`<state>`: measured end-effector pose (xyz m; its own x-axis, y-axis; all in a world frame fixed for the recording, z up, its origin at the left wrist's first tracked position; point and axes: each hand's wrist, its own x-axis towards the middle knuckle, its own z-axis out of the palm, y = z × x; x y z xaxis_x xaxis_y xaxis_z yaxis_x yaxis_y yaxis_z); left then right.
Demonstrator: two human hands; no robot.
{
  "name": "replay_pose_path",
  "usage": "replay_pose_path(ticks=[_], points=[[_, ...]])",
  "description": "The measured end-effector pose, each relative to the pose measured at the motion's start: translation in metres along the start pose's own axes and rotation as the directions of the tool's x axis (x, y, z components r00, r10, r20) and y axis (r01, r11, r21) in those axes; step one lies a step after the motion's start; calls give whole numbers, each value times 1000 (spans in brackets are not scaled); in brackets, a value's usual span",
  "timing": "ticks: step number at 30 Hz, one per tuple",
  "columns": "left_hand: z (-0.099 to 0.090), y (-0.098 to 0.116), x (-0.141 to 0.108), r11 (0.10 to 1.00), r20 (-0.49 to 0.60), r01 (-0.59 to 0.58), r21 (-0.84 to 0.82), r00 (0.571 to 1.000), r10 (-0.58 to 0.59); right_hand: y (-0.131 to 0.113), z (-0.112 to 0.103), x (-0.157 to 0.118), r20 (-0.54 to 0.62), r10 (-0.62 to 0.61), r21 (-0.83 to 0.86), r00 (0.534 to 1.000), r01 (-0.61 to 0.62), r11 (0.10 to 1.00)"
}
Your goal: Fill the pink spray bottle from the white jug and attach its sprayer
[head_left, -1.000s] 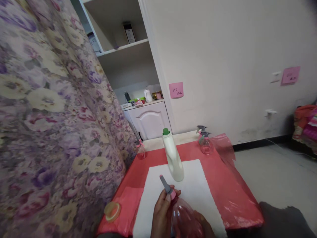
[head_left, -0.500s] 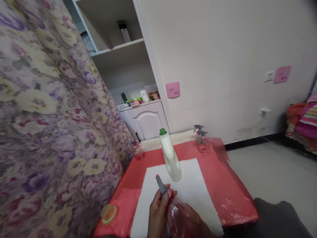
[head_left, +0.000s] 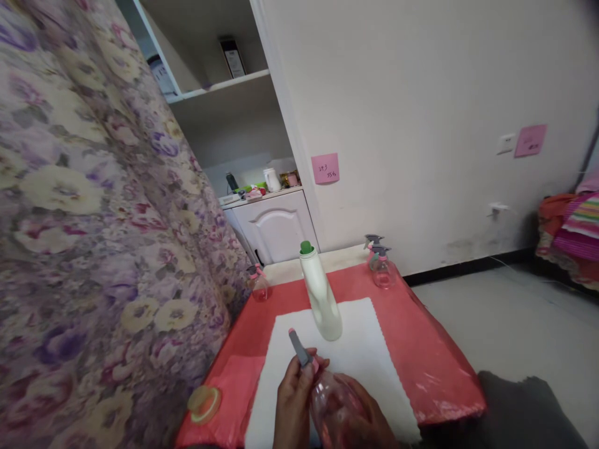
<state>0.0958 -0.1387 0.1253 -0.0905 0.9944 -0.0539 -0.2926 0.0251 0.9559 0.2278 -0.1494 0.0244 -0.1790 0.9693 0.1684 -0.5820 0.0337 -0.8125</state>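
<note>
Between my two hands is a clear spray bottle (head_left: 331, 399) with a grey and pink trigger head, tilted so its nozzle points up and left. My left hand (head_left: 294, 396) grips the trigger head at the neck with fingers closed. Around the right side of the clear body wraps my right hand (head_left: 367, 415); the bottle partly hides its fingers. Just beyond them a pale green-white jug (head_left: 322, 299) stands upright on a white cloth (head_left: 360, 349), its green cap or spout on top.
Two more spray bottles (head_left: 384, 274) stand at the table's back right, another spray bottle (head_left: 259, 284) at the back left. A round yellowish lid or tape roll (head_left: 204, 404) lies front left on the red table cover (head_left: 421, 349). A floral curtain (head_left: 116, 280) borders the left side.
The spray bottle and both hands have shifted slightly left in view. More of my right hand's fingers now show beside the bottle. The jug stays in place on the cloth.
</note>
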Motion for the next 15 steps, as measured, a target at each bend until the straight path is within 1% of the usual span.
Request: replay_pose_path(ticks=[4,8,10,13,15], points=[[0,-2,0,999,-10,-27,38,1000,27,13,-7,0,-19,-62,-64,998,61,996],[0,-5,3,996,-18,-27,87,999,29,24,-11,-1,-97,-130,-248,987,102,963],[0,-7,5,994,-20,-30,101,999,33,24,-7,-2,-97,-187,-331,977,146,932],[-1,-10,8,992,-23,-39,122,999,42,27,3,-1,-165,-277,-407,947,191,893],[-2,-12,9,991,-28,-29,127,999,33,31,8,0,-228,-333,-412,915,220,884]])
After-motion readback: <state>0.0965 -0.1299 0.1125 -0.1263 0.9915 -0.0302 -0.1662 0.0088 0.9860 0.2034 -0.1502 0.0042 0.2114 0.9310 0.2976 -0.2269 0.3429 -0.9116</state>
